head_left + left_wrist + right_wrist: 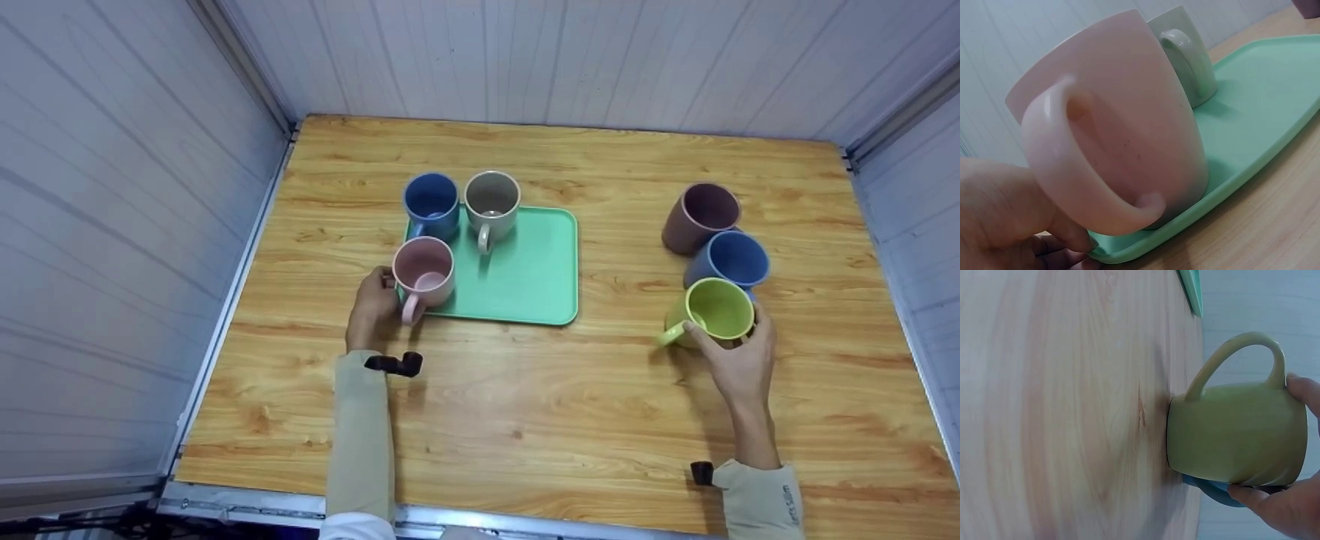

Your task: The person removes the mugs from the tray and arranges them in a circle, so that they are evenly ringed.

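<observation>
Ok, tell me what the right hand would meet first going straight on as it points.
With the yellow mug in its grip, the right hand would likely meet the blue mug just beyond; whether those mugs already touch is unclear.

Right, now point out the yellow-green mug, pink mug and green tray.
Yellow-green mug (pixel 1235 433), right wrist view: outer wall.
Pink mug (pixel 1140 109), left wrist view: outer wall.
Green tray (pixel 523 274), head view: bare inner floor.

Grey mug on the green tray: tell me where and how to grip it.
The grey mug is probably best gripped by its handle, from the near side: it stands upright with the handle turned that way, while a blue mug stands close on its left.
</observation>
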Motion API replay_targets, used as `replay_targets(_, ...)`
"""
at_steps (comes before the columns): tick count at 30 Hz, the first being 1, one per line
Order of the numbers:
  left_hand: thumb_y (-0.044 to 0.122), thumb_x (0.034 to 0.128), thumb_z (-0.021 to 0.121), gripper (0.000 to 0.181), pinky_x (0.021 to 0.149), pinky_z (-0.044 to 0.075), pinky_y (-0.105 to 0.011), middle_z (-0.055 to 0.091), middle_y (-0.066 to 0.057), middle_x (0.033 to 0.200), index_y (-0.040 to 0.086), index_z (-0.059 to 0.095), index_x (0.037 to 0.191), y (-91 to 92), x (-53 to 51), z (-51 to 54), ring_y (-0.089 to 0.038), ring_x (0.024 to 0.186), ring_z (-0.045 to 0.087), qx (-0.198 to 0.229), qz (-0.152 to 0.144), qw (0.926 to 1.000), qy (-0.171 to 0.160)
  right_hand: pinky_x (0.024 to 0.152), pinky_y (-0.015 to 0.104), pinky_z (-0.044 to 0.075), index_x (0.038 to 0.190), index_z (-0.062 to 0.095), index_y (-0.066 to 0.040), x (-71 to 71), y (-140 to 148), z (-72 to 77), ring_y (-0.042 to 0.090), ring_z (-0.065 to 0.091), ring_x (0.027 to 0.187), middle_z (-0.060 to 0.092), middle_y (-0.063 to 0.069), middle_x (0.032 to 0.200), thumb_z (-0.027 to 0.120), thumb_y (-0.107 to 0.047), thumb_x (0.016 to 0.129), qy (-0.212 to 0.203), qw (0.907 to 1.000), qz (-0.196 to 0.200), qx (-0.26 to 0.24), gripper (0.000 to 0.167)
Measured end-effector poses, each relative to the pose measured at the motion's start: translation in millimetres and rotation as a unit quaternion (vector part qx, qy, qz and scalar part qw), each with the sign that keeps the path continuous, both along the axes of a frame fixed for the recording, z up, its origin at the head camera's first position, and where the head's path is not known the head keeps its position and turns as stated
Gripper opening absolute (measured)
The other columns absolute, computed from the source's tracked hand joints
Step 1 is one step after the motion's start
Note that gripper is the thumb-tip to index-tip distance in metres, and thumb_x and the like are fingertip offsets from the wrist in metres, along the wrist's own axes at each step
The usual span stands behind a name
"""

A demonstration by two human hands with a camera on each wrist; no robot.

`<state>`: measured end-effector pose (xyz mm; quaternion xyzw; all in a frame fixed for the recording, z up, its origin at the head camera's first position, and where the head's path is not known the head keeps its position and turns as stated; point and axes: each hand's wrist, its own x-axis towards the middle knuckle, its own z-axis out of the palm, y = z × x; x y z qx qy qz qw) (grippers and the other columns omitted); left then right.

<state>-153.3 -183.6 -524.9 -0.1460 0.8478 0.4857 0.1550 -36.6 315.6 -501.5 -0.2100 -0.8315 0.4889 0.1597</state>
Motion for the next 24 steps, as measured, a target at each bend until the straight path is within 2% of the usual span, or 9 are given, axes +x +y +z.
replay_targets(4, -0.002, 0.0860, 0.038, 0.045, 0.092, 0.038, -0.034, 0.050, -0.013, 0.111, -0.001, 0.047, 0.131, -0.2, 0.0, 0.2, -0.024, 0.104, 0.046, 0.005, -0.006, 1.0000, 0.005, 0.100, 0.035, 0.043, 0.148, 0.029, -0.012, 2.0, -2.3, 0.6, 0.023, 0.041, 0.124, 0.038, 0.012, 0.140, 0.083, -0.020, 0.071, -0.009, 1.0000, -0.001, 0.001, 0.095)
replay_targets(10, -0.002, 0.0853, 0.042, 0.048, 0.088, 0.036, -0.031, 0.049, -0.011, 0.111, 0.002, 0.046, 0.133, -0.7, -0.3, 1.3, -0.023, 0.104, 0.044, 0.020, 0.005, 0.9996, -0.017, 0.105, 0.049, 0.032, 0.151, 0.026, -0.015, 4.3, -6.6, 3.9, 0.030, 0.034, 0.126, 0.033, 0.019, 0.140, 0.084, -0.030, 0.071, -0.025, 0.9991, -0.012, 0.033, 0.100)
replay_targets(16, -0.002, 0.0857, 0.043, 0.048, 0.092, 0.036, -0.033, 0.049, -0.012, 0.114, 0.002, 0.046, 0.133, -0.7, -0.7, 1.8, -0.024, 0.106, 0.044, 0.023, 0.009, 0.9995, -0.022, 0.106, 0.054, 0.027, 0.152, 0.023, -0.012, 4.5, -7.4, 7.5, 0.032, 0.028, 0.130, 0.030, 0.022, 0.143, 0.082, -0.031, 0.072, -0.040, 0.9982, 0.002, 0.044, 0.101)
replay_targets(20, -0.001, 0.0865, 0.043, 0.047, 0.095, 0.037, -0.035, 0.050, -0.013, 0.116, 0.002, 0.046, 0.133, -0.8, -0.4, 1.3, -0.024, 0.107, 0.045, 0.021, 0.005, 0.9995, -0.023, 0.106, 0.059, 0.026, 0.152, 0.016, -0.010, 5.6, -7.6, 13.8, 0.034, 0.024, 0.134, 0.024, 0.022, 0.147, 0.080, -0.036, 0.074, -0.072, 0.9956, 0.015, 0.058, 0.105)
replay_targets(24, 0.000, 0.0872, 0.043, 0.045, 0.096, 0.037, -0.035, 0.050, -0.013, 0.117, 0.002, 0.046, 0.132, -0.4, -0.6, 1.3, -0.025, 0.108, 0.045, 0.020, 0.008, 0.9995, -0.024, 0.104, 0.062, 0.027, 0.153, 0.010, -0.009, 5.9, -6.8, 21.8, 0.039, 0.024, 0.135, 0.016, 0.023, 0.150, 0.076, -0.043, 0.076, -0.106, 0.9916, 0.011, 0.073, 0.107)
